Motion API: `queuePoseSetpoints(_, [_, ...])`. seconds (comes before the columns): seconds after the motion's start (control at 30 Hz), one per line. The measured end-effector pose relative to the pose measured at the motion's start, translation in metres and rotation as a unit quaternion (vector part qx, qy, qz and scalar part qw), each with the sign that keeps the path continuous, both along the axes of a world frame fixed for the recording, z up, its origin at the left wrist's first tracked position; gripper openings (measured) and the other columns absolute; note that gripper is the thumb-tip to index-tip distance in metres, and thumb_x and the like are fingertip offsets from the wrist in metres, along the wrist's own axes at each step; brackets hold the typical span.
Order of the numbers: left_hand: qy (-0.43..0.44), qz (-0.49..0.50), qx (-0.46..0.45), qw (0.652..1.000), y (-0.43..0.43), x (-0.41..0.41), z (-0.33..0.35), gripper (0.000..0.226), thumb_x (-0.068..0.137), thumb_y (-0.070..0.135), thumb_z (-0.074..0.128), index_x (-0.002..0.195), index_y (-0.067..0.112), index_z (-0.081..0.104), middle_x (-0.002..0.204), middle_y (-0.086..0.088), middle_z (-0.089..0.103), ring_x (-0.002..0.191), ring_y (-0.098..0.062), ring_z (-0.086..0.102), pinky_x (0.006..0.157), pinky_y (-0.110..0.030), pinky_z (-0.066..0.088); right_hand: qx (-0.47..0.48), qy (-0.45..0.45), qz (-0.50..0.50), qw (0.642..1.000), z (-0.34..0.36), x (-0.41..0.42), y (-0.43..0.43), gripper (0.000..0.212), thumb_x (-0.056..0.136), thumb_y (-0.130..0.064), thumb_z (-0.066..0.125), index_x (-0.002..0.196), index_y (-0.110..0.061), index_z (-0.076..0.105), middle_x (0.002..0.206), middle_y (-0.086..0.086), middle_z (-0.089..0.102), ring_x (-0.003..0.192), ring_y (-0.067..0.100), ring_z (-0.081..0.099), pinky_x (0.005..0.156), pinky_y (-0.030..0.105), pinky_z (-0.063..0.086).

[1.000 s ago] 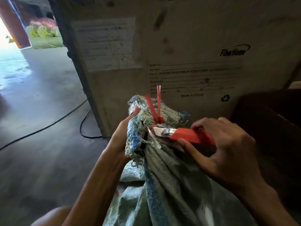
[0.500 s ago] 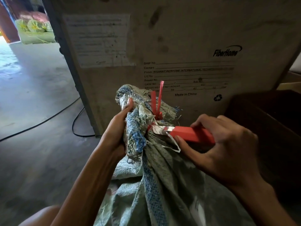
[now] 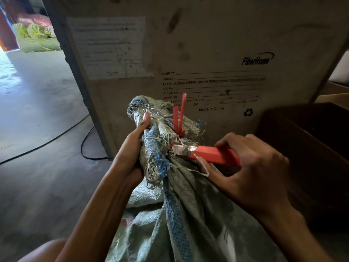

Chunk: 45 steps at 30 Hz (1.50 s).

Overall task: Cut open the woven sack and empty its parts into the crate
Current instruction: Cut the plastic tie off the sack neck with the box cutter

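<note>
1 woven sack point(image 3: 188, 214), grey-green with 1 blue stripe, top frayed, rises between 2 forearms. Left hand point(image 3: 132, 148) clenches the bunched neck. Right hand point(image 3: 251, 167) grips 1 red cutter point(image 3: 213, 155), its blade at the neck just below 1 red tie point(image 3: 179, 118) with 2 upright tails. 1 dark crate point(image 3: 302, 148) sits just right of the sack. Behind stands 1 pale printed case point(image 3: 207, 53). 1 black cable point(image 3: 56, 140) lies on the concrete floor point(image 3: 37, 186); a bright doorway is far left.
</note>
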<state>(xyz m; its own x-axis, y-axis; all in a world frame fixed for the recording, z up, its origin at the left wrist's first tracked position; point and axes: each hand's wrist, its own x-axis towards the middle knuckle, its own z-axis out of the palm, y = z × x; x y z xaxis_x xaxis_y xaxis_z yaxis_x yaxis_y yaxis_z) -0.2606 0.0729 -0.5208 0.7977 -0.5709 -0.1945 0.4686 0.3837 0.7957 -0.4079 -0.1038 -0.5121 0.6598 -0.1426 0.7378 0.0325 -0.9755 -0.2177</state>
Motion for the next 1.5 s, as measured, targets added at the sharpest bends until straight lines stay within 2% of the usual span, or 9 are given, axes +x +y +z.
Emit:
queuePoseSetpoints(0.07, [-0.008, -0.021, 0.009, 1.0, 0.002, -0.004, 0.002, 0.067, 0.09, 0.058, 0.061, 0.132, 0.006, 0.062, 0.139, -0.03, 0.057, 0.13, -0.045, 0.055, 0.108, -0.056, 0.045, -0.001, -0.006, 0.002, 1.0, -0.002, 0.001, 0.001, 0.045, 0.08, -0.067, 0.059, 0.08, -0.023, 0.065, 0.072, -0.005, 0.064, 0.064, 0.015, 0.055, 0.057, 0.028, 0.044])
queuePoseSetpoints(0.2, [-0.084, -0.028, 0.091, 0.992, 0.008, -0.008, 0.009, 0.049, 0.06, 0.038, 0.087, 0.093, 0.004, 0.074, 0.09, -0.015, 0.078, 0.078, -0.028, 0.076, 0.069, -0.036, 0.062, -0.002, 0.019, 0.002, 1.0, -0.006, 0.004, 0.002, 0.045, 0.083, -0.068, 0.056, 0.082, -0.024, 0.063, 0.075, -0.006, 0.066, 0.069, 0.015, 0.057, 0.061, 0.033, 0.046])
queuePoseSetpoints(0.33, [-0.08, 0.01, 0.09, 0.993, 0.016, -0.006, 0.013, 0.016, 0.061, 0.013, 0.069, 0.075, 0.005, 0.068, 0.064, -0.006, 0.075, 0.055, -0.017, 0.072, 0.058, -0.032, 0.063, 0.007, 0.037, -0.009, 0.999, -0.006, 0.004, -0.007, 0.046, 0.081, -0.073, 0.056, 0.081, -0.027, 0.061, 0.076, -0.009, 0.065, 0.07, 0.013, 0.057, 0.061, 0.03, 0.044])
queuePoseSetpoints(0.47, [-0.095, 0.009, 0.113, 0.989, 0.019, 0.0, 0.012, 0.011, 0.082, -0.001, 0.059, 0.087, 0.005, 0.05, 0.073, -0.01, 0.067, 0.057, -0.018, 0.068, 0.053, -0.028, 0.062, 0.015, 0.034, 0.003, 0.999, -0.006, 0.004, -0.014, 0.045, 0.077, -0.071, 0.063, 0.08, -0.026, 0.063, 0.075, -0.009, 0.064, 0.069, 0.012, 0.058, 0.06, 0.03, 0.047])
queuePoseSetpoints(0.6, [-0.08, 0.0, 0.117, 0.99, 0.016, 0.003, 0.009, 0.011, 0.094, 0.001, 0.042, 0.09, 0.003, 0.053, 0.081, -0.014, 0.058, 0.068, -0.025, 0.06, 0.063, -0.032, 0.059, 0.011, 0.027, 0.023, 0.999, -0.008, 0.004, -0.017, 0.041, 0.076, -0.067, 0.067, 0.081, -0.026, 0.064, 0.074, -0.011, 0.063, 0.065, 0.009, 0.055, 0.058, 0.025, 0.045])
queuePoseSetpoints(0.73, [-0.058, 0.004, 0.113, 0.992, 0.015, 0.005, 0.007, 0.01, 0.092, 0.004, 0.044, 0.096, 0.002, 0.054, 0.084, -0.016, 0.057, 0.073, -0.028, 0.058, 0.073, -0.036, 0.053, 0.003, 0.021, 0.028, 0.999, -0.009, 0.003, -0.019, 0.041, 0.075, -0.067, 0.067, 0.081, -0.027, 0.064, 0.074, -0.011, 0.062, 0.065, 0.009, 0.054, 0.058, 0.025, 0.043])
queuePoseSetpoints(1.23, [-0.065, -0.002, 0.106, 0.992, 0.011, 0.004, 0.005, 0.011, 0.088, 0.003, 0.044, 0.082, 0.006, 0.053, 0.076, -0.013, 0.056, 0.065, -0.026, 0.057, 0.056, -0.027, 0.056, 0.009, 0.024, 0.025, 0.999, -0.011, 0.007, -0.016, 0.043, 0.077, -0.068, 0.065, 0.084, -0.025, 0.065, 0.078, -0.008, 0.067, 0.068, 0.011, 0.057, 0.061, 0.024, 0.042])
queuePoseSetpoints(1.37, [-0.039, -0.029, 0.07, 0.996, 0.011, 0.004, 0.003, 0.015, 0.068, 0.011, 0.055, 0.081, 0.007, 0.059, 0.072, -0.011, 0.064, 0.062, -0.024, 0.063, 0.059, -0.029, 0.058, 0.011, 0.004, 0.025, 1.0, -0.017, 0.009, -0.015, 0.043, 0.079, -0.065, 0.067, 0.088, -0.023, 0.067, 0.082, -0.006, 0.067, 0.072, 0.012, 0.057, 0.065, 0.03, 0.046])
queuePoseSetpoints(1.5, [-0.017, -0.028, 0.025, 0.999, 0.008, 0.002, 0.0, 0.017, 0.067, 0.014, 0.055, 0.076, 0.005, 0.067, 0.064, -0.011, 0.069, 0.051, -0.023, 0.068, 0.047, -0.029, 0.058, 0.015, -0.012, 0.018, 1.0, -0.025, 0.011, -0.011, 0.044, 0.083, -0.062, 0.065, 0.091, -0.019, 0.068, 0.086, -0.003, 0.067, 0.074, 0.016, 0.058, 0.066, 0.033, 0.045])
